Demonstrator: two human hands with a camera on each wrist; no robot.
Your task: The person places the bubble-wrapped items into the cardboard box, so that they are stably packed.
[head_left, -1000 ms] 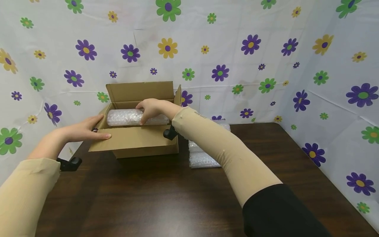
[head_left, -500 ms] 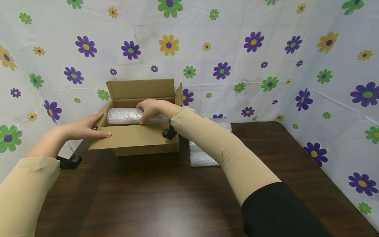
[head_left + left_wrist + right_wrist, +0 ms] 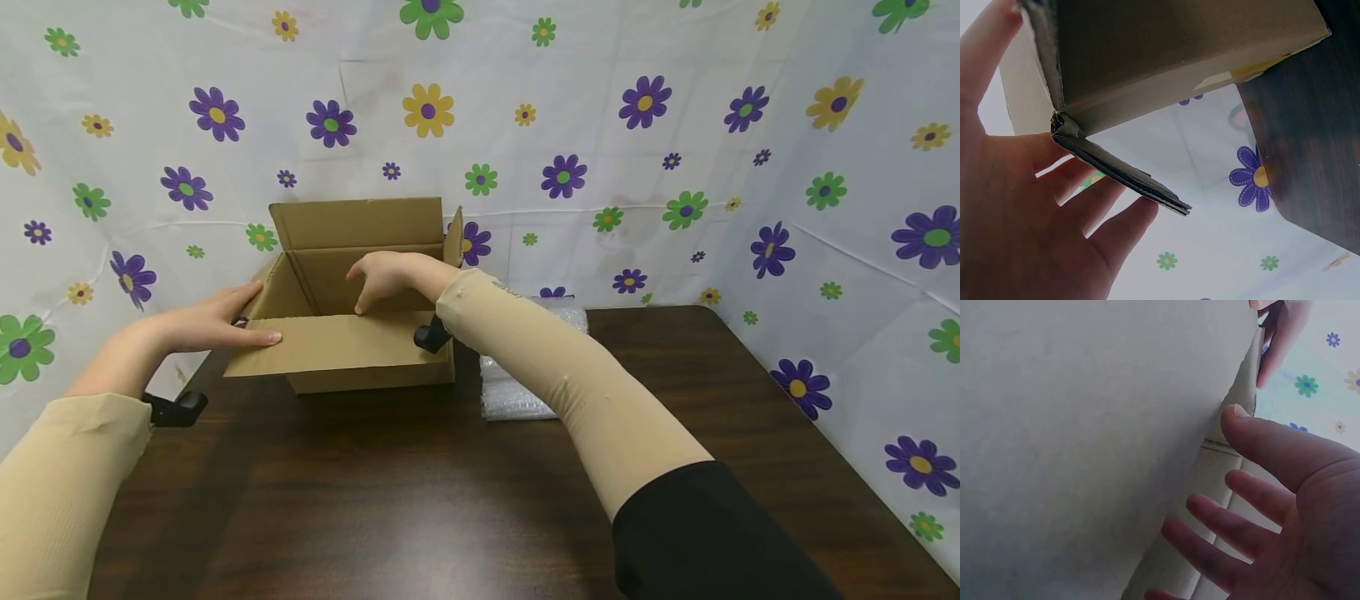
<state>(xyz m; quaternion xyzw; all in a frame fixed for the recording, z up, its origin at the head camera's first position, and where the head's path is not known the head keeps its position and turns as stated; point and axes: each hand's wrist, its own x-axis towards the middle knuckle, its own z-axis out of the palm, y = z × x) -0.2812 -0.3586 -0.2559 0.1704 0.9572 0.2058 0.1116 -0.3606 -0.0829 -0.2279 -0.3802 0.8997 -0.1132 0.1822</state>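
Observation:
A cardboard box (image 3: 367, 382) stands with its flaps spread at the back left of the table. At its left corner my left hand (image 3: 213, 327) lays its thumb on the front flap (image 3: 337, 343). In the left wrist view the fairly straight fingers (image 3: 1122, 219) of that hand touch the side flap (image 3: 1122, 172). Over the box's opening hovers my right hand (image 3: 390, 275), fingers loosely spread and holding nothing. The right wrist view shows this hand (image 3: 1329, 531) with bare fingertips by the cardboard. The front flap and wall hide the box's floor.
Right of the box a bubble-wrapped bundle (image 3: 513, 396) lies on the dark wooden table (image 3: 450, 500), partly covered by my right forearm. A flowered curtain (image 3: 480, 100) hangs close behind the table and along its right side.
The bubble-wrapped roll that my right hand held at the box's opening is let go and out of sight below the front flap. Both hands stay nearly where they were.

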